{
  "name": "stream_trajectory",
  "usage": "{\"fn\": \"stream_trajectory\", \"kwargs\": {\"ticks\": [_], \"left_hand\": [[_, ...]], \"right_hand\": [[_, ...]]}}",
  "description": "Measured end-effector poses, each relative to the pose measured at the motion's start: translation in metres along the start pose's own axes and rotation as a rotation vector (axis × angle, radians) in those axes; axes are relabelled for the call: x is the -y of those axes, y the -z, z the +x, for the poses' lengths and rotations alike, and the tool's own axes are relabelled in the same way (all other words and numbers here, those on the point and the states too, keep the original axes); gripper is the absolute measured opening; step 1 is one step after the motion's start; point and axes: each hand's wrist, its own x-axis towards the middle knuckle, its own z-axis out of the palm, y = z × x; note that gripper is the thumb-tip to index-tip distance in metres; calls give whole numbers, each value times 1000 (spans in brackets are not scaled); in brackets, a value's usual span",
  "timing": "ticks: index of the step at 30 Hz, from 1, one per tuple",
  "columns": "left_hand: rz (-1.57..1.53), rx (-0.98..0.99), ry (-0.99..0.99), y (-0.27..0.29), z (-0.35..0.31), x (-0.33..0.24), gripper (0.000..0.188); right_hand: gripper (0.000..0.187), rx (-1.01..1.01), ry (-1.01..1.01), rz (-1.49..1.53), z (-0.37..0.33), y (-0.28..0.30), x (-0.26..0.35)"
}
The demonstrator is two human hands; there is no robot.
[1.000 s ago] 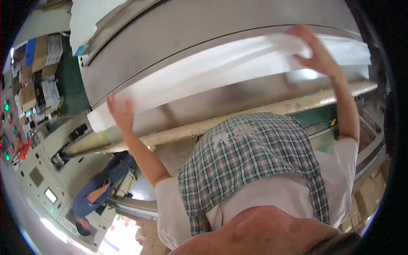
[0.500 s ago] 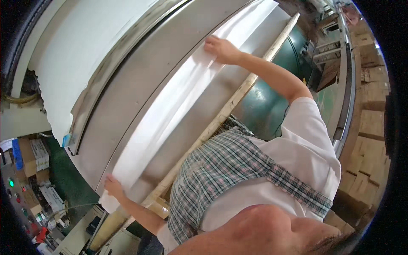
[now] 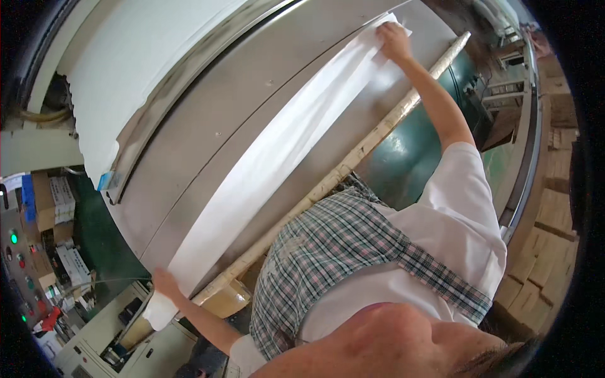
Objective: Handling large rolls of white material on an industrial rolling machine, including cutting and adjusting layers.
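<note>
A long white strip of thin sheet (image 3: 277, 157), paper or cloth I cannot tell, lies across the grey metal table (image 3: 214, 120) from near left to far right. Lengthwise creases run along its far part. Toward the far right my right hand (image 3: 394, 41) grips the strip's end, fingers closed on it. At the near-left end my left hand (image 3: 166, 283) is closed on the strip's edge, its fingertips partly hidden. Past that hand, a short piece of the strip hangs over the table's end.
A pale round pole (image 3: 353, 160) runs along the table's near edge, close to my body. Beyond the table, a wide white sheet (image 3: 132, 57) with a ragged edge lies behind a metal bar. Stacked cartons (image 3: 542, 252) stand at right; a control panel (image 3: 19, 264) with lit buttons is at left.
My right hand has moved farther right, from the strip's middle to its far end. The strip has shifted slightly toward me and lies more stretched out. My left hand has stayed near its end.
</note>
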Motion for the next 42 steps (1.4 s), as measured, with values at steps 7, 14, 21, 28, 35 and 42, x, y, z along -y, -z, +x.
{"fn": "stream_trajectory", "kwargs": {"ticks": [7,14,21,28,35,42], "left_hand": [[-1054,973,-51,128,172,-209,42],[-1394,1152,-480,138,244,-341,59],[-1352,1143,-741,155,253,-409,77],[-1484,1249,-817,177,238,-437,88],[-1470,1359,-858,141,214,-362,67],[-960,1479,-794,123,185,-246,34]], "right_hand": [[30,392,-745,92,-17,-42,-148],[42,687,-704,819,-31,-65,-159],[32,791,-555,1079,-54,-10,-12],[24,1492,-173,1423,-71,26,135],[31,1486,-185,1645,-19,70,241],[24,1221,-98,1149,-30,18,216]]}}
